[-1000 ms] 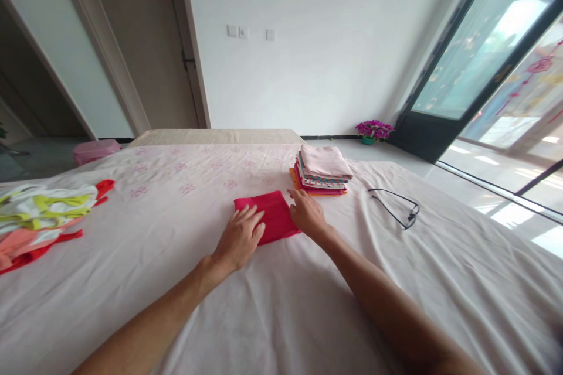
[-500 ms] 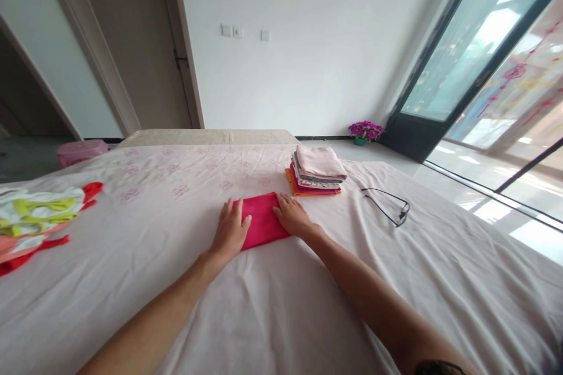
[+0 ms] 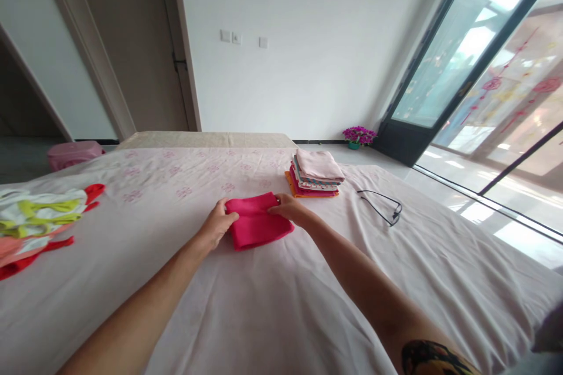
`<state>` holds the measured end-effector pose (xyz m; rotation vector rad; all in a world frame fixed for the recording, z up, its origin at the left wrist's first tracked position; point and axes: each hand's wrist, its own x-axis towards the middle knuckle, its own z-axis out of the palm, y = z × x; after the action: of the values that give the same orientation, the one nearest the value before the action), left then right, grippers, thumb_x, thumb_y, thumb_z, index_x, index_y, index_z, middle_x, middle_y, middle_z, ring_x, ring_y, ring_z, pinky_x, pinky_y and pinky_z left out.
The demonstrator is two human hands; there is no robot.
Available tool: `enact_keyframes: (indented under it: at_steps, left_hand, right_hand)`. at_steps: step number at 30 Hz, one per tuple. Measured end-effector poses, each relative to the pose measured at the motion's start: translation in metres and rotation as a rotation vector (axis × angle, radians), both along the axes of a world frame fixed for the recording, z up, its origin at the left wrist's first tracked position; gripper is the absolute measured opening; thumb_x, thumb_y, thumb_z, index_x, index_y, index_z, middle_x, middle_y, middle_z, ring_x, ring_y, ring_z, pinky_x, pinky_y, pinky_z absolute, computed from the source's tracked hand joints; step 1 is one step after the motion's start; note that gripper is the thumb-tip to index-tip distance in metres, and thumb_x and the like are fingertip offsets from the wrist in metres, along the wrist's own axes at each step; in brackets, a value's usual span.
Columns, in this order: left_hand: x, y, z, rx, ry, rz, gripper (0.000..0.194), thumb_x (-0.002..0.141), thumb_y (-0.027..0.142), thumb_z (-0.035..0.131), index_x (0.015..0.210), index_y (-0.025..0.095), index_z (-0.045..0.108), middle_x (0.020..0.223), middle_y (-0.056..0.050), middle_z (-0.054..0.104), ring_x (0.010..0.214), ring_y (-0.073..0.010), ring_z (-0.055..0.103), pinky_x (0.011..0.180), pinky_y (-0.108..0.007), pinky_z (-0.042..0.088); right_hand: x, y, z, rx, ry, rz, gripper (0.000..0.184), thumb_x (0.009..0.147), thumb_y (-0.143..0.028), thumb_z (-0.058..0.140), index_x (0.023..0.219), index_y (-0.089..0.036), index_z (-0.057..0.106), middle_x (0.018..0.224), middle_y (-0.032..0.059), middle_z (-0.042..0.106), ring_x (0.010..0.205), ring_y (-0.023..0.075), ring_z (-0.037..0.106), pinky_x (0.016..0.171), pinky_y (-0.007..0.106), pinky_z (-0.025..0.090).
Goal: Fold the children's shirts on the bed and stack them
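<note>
A folded red cloth [image 3: 259, 228] is between my hands over the middle of the bed, its far edge raised and its near edge low. My left hand [image 3: 219, 222] pinches its left side, thumb on top and fingers underneath. At the far right corner my right hand [image 3: 290, 209] grips it the same way, with the fingertips partly hidden behind the cloth. Just beyond my right hand stands a stack of folded cloths [image 3: 314, 173], pale pink on top and orange at the bottom.
Black-framed glasses [image 3: 387, 208] lie to the right on the pale bedsheet [image 3: 246, 310]. A loose heap of white, yellow-green and red clothes [image 3: 44, 217] is at the left. Beyond the bed are a pink stool [image 3: 74, 154] and purple flowers [image 3: 358, 136] in a green pot.
My hands were flat on the red cloth. They now hold its sides, and its far edge has lifted off the bed. The stack and glasses stay in place while the view shifts slightly.
</note>
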<state>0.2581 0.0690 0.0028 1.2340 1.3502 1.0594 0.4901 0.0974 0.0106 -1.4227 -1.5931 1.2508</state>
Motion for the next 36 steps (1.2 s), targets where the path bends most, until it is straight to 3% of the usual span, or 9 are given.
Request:
enact_keyframes:
  at_steps: [6, 9, 12, 15, 17, 19, 25, 29, 36]
  left_hand:
    - [-0.086, -0.014, 0.024, 0.017, 0.019, 0.079, 0.076, 0.078, 0.016, 0.06, 0.149, 0.016, 0.033, 0.098, -0.006, 0.068, 0.074, -0.0141, 0.066, 0.075, -0.028, 0.054]
    - [-0.126, -0.018, 0.016, 0.008, 0.25, 0.1, 0.073, 0.08, 0.018, 0.056, 0.149, 0.014, 0.033, 0.092, -0.006, 0.068, 0.077, -0.018, 0.067, 0.077, -0.031, 0.054]
    - [-0.146, -0.024, 0.0, 0.165, 0.698, 0.177, 0.058, 0.081, 0.023, 0.059, 0.138, 0.015, 0.049, 0.104, -0.012, 0.068, 0.101, -0.0272, 0.066, 0.093, -0.042, 0.051]
    - [-0.138, -0.036, -0.01, 0.537, 1.008, 0.221, 0.041, 0.088, 0.028, 0.056, 0.127, 0.016, 0.06, 0.126, -0.017, 0.061, 0.123, -0.0321, 0.055, 0.107, -0.049, 0.041]
    - [-0.121, -0.047, -0.01, 0.755, 1.022, 0.114, 0.036, 0.092, 0.028, 0.053, 0.126, 0.019, 0.061, 0.13, -0.014, 0.059, 0.124, -0.0284, 0.053, 0.109, -0.045, 0.041]
    - [-0.102, -0.056, -0.01, 0.857, 0.998, -0.037, 0.034, 0.092, 0.028, 0.056, 0.124, 0.022, 0.062, 0.125, -0.01, 0.062, 0.119, -0.0253, 0.056, 0.107, -0.042, 0.043]
    - [-0.07, -0.064, -0.015, 0.766, 1.047, -0.214, 0.025, 0.087, 0.025, 0.065, 0.112, 0.024, 0.066, 0.105, -0.005, 0.066, 0.101, -0.0225, 0.06, 0.094, -0.037, 0.048]
    - [-0.071, -0.06, -0.018, 0.726, 1.015, -0.159, 0.011, 0.091, 0.025, 0.058, 0.098, 0.022, 0.066, 0.096, -0.004, 0.066, 0.095, -0.021, 0.06, 0.089, -0.035, 0.047]
    - [-0.072, -0.055, -0.021, 0.643, 0.928, -0.068, 0.012, 0.092, 0.03, 0.053, 0.091, 0.023, 0.063, 0.093, -0.004, 0.068, 0.092, -0.0211, 0.063, 0.082, -0.032, 0.047]
  right_hand:
    - [-0.083, 0.011, -0.002, -0.022, 0.297, 0.134, 0.03, 0.064, -0.02, 0.078, 0.093, -0.016, 0.069, 0.074, 0.0007, 0.072, 0.068, 0.0179, 0.068, 0.064, 0.027, 0.055]
    - [-0.119, 0.02, -0.014, 0.016, 0.153, 0.142, 0.035, 0.065, -0.017, 0.076, 0.099, -0.018, 0.069, 0.075, -0.0004, 0.071, 0.069, 0.0175, 0.067, 0.064, 0.026, 0.053]
    - [-0.129, 0.024, -0.024, 0.097, -0.113, 0.113, 0.039, 0.07, -0.02, 0.075, 0.108, -0.019, 0.068, 0.078, 0.0004, 0.07, 0.069, 0.0161, 0.065, 0.059, 0.023, 0.049]
    - [-0.114, 0.024, -0.025, 0.118, -0.193, 0.031, 0.05, 0.077, -0.023, 0.069, 0.126, -0.017, 0.061, 0.083, 0.0021, 0.07, 0.065, 0.0134, 0.063, 0.057, 0.022, 0.046]
    - [-0.098, 0.02, -0.024, 0.112, -0.178, 0.03, 0.048, 0.077, -0.02, 0.066, 0.124, -0.015, 0.062, 0.082, 0.0019, 0.068, 0.063, 0.0116, 0.06, 0.057, 0.022, 0.045]
    - [-0.082, 0.013, -0.023, 0.104, -0.118, 0.101, 0.038, 0.076, -0.018, 0.065, 0.114, -0.014, 0.067, 0.08, 0.0011, 0.067, 0.063, 0.0105, 0.058, 0.058, 0.021, 0.044]
    - [-0.06, -0.006, -0.023, 0.119, -0.009, 0.311, 0.025, 0.074, -0.032, 0.073, 0.095, -0.017, 0.072, 0.084, 0.0001, 0.071, 0.073, 0.0116, 0.06, 0.065, 0.021, 0.043]
    - [-0.059, -0.009, -0.02, 0.13, -0.066, 0.398, 0.027, 0.073, -0.033, 0.074, 0.094, -0.017, 0.073, 0.082, -0.0008, 0.072, 0.073, 0.0122, 0.061, 0.066, 0.021, 0.044]
    - [-0.061, -0.008, -0.017, 0.179, -0.095, 0.533, 0.029, 0.074, -0.028, 0.075, 0.102, -0.02, 0.073, 0.09, -0.0009, 0.073, 0.08, 0.0139, 0.065, 0.071, 0.022, 0.047]
